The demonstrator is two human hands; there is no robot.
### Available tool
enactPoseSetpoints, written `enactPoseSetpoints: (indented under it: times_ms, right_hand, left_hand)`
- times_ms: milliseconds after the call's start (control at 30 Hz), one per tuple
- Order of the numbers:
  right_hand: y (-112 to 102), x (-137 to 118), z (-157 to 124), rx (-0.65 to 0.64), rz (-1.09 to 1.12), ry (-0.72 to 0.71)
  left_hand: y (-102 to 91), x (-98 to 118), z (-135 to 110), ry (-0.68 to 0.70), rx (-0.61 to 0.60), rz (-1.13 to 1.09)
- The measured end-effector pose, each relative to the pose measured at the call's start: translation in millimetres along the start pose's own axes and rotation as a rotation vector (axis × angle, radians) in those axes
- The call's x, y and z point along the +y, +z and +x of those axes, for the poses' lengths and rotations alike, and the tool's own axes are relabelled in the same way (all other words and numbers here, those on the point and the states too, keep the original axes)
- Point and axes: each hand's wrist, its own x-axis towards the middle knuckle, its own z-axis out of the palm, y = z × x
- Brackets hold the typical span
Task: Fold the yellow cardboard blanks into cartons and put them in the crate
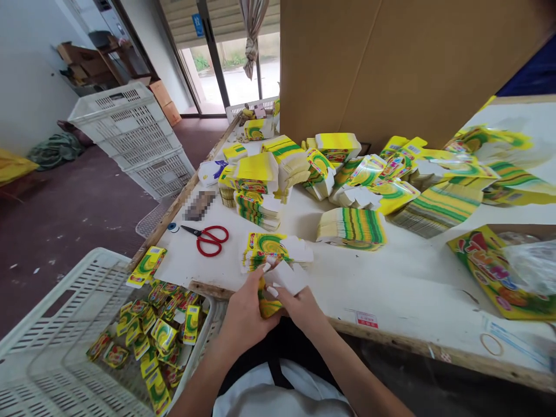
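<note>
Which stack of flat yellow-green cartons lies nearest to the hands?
The small stack at the table's front edge, just beyond both hands; the other stacks lie farther back.

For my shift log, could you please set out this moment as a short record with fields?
Left hand: left hand grips a small yellow-green printed cardboard carton at the table edge
Right hand: right hand on the same carton, fingers at its white flap
Nearest stack: flat yellow-green carton blanks just beyond the hands
Tool: red-handled scissors lying on the white worktable
Bin: white slatted plastic crate at the left, holding folded cartons
Background: more blank stacks, large brown cardboard sheet
</note>
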Motion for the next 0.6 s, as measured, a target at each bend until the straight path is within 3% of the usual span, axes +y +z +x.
enactPoseSetpoints:
  times_ms: [67,167,300,400,500,600]
  right_hand:
    - [-1.3,-0.1,2.3,-0.083,0.041,0.090]
    - [-2.7,-0.6,2.3,-0.102,0.002,0.072]
    - [-2.2,-1.5,-4.5,-0.217,-0.274,-0.191]
    - [-2.2,-0.6,-6.7,-0.300,-0.428,-0.364]
    - [-7.2,3.8,-2.2,-0.178,-0.440,-0.399]
    - [-14.6,7.2,2.8,-0.138,-0.463,-0.433]
  left_hand:
    - [3.9,2.0,-2.2,0.049,0.023,0.002]
    - [4.6,3.6,0.1,0.005,0.023,-0.002]
    - [5.7,-3.1,7.7,-0.047,-0.079,-0.087]
    - [11.4,-13.0,10.8,0.096,0.025,-0.102]
    - [11.4,-18.8,11.1,0.100,0.113,-0.041]
    - [0.4,-19.5,10.9,0.004,0.092,0.053]
